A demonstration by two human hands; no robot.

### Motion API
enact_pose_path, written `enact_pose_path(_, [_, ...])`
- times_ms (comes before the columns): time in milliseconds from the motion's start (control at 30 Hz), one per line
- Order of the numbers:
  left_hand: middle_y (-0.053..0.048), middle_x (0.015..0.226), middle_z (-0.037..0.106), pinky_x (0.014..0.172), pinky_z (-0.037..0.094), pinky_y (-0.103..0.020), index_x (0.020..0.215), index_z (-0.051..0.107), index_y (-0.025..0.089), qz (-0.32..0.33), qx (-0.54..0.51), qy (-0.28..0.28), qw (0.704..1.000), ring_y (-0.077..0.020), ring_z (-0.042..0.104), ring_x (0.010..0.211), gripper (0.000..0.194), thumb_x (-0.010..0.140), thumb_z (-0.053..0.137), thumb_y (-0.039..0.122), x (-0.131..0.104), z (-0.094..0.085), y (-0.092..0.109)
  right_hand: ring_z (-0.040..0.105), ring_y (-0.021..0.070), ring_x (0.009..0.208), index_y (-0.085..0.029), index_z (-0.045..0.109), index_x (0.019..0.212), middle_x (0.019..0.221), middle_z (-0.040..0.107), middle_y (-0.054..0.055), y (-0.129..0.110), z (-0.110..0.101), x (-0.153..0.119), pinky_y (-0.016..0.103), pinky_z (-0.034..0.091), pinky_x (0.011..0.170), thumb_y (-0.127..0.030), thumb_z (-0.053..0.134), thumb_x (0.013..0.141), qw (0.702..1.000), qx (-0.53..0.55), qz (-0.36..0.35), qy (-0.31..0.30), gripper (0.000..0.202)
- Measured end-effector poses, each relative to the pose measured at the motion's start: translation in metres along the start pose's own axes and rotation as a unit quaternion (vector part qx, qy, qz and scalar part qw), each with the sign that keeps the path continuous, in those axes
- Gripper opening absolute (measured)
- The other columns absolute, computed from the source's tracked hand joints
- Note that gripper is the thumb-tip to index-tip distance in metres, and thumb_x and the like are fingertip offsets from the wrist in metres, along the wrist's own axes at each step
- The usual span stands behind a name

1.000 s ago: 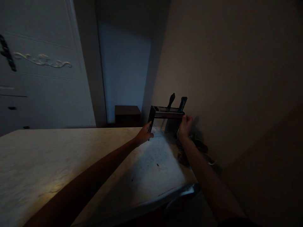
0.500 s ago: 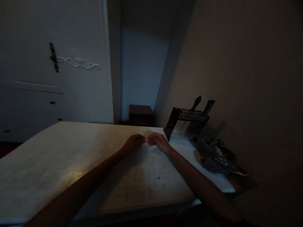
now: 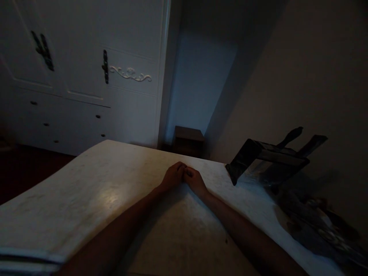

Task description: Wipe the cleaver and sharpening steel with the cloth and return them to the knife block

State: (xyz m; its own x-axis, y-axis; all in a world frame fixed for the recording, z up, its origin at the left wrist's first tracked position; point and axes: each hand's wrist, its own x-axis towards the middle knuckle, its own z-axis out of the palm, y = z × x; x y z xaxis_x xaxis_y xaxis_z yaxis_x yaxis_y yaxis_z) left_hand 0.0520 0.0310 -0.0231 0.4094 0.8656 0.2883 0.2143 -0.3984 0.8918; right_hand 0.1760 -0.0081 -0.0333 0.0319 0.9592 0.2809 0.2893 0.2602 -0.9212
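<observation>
My left hand (image 3: 173, 174) and my right hand (image 3: 196, 181) meet over the far part of a pale table (image 3: 115, 180). Their curled fingertips touch or almost touch each other. Both hands are closed; whatever lies between the fingers is hidden in the dim light. A small dark speck (image 3: 226, 241) lies on the tabletop beside my right forearm.
Right of my hands stands a black-framed holder (image 3: 273, 149) with two dark handles sticking up. Behind it rises a wall (image 3: 316, 76). A crumpled dark cloth heap (image 3: 313, 226) lies at the right edge. A white wardrobe (image 3: 135, 107) and a brown box-like cabinet (image 3: 189, 133) stand beyond the table.
The view has turned left, so the wardrobe and holder appear further right. My hands have come together; a small gap showed between their fingertips before.
</observation>
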Motion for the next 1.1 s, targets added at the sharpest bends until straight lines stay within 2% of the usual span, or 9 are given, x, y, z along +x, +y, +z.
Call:
enact_pose_path(100, [-0.005,0.077,0.063,0.07,0.044,-0.028,0.075,0.059,0.017,-0.013,0.005,-0.004,1.0,-0.017,0.058,0.075,0.033,0.09,0.038,0.037,-0.002,0.002,0.004,0.052,0.0149,0.065,-0.02,0.061,0.071,0.068,0.057,-0.001,-0.003,-0.004,-0.002,0.027,0.04,0.06,-0.027,0.056,0.074,0.999,0.044,-0.001,-0.024,0.01])
enact_pose_path(233, [-0.002,0.066,0.057,0.065,0.041,-0.028,0.068,0.054,0.017,-0.029,-0.022,-0.006,0.999,-0.0155,0.054,0.066,0.035,0.089,0.039,0.04,-0.003,0.003,0.008,0.052,0.0144,0.063,-0.02,0.061,0.071,0.068,0.057,-0.001,-0.01,-0.009,-0.006,0.026,0.041,0.057,-0.034,0.058,0.077,0.995,0.091,0.018,-0.035,0.015])
enact_pose_path(467, [0.0,0.058,0.055,0.061,0.04,-0.027,0.063,0.055,0.016,-0.029,-0.059,-0.006,0.998,-0.0141,0.053,0.06,0.039,0.085,0.045,0.047,-0.007,0.0,0.015,0.055,0.0151,0.059,-0.02,0.061,0.071,0.064,0.06,0.0,-0.013,-0.014,-0.008,0.027,0.044,0.056,-0.045,0.064,0.077,0.993,0.106,0.036,-0.043,0.027])
enact_pose_path(600, [-0.002,0.063,0.061,0.061,0.044,-0.027,0.07,0.061,0.014,-0.05,-0.114,-0.031,0.992,-0.0151,0.058,0.062,0.033,0.08,0.053,0.045,-0.006,-0.006,0.015,0.055,0.0159,0.057,-0.02,0.062,0.071,0.061,0.061,0.0,-0.011,-0.019,-0.008,0.028,0.045,0.055,-0.055,0.065,0.077,0.992,0.117,0.031,-0.039,0.036])
enact_pose_path(733, [-0.005,0.069,0.066,0.061,0.047,-0.027,0.077,0.066,0.012,-0.067,-0.144,-0.053,0.986,-0.016,0.061,0.063,0.03,0.074,0.06,0.041,-0.004,-0.012,0.014,0.056,0.0159,0.056,-0.02,0.064,0.074,0.06,0.062,0.001,-0.012,-0.023,-0.009,0.028,0.046,0.056,-0.058,0.065,0.078,0.991,0.123,0.033,-0.038,0.038])
enact_pose_path(933, [0.0,0.056,0.059,0.052,0.038,-0.022,0.071,0.066,0.012,-0.08,-0.134,-0.045,0.987,-0.011,0.053,0.053,0.025,0.07,0.062,0.037,-0.003,-0.018,0.013,0.059,0.0164,0.057,-0.019,0.066,0.076,0.062,0.065,0.001,-0.014,-0.025,-0.01,0.028,0.047,0.057,-0.058,0.066,0.077,0.991,0.111,0.039,-0.056,0.039])
enact_pose_path(1100, [0.0,0.056,0.058,0.052,0.038,-0.022,0.068,0.063,0.013,-0.1,-0.145,-0.048,0.983,-0.0104,0.052,0.051,0.022,0.068,0.058,0.035,-0.001,-0.02,0.014,0.059,0.0165,0.057,-0.018,0.067,0.078,0.064,0.066,0.002,-0.012,-0.027,-0.009,0.028,0.045,0.057,-0.057,0.068,0.076,0.991,0.12,0.041,-0.04,0.039])
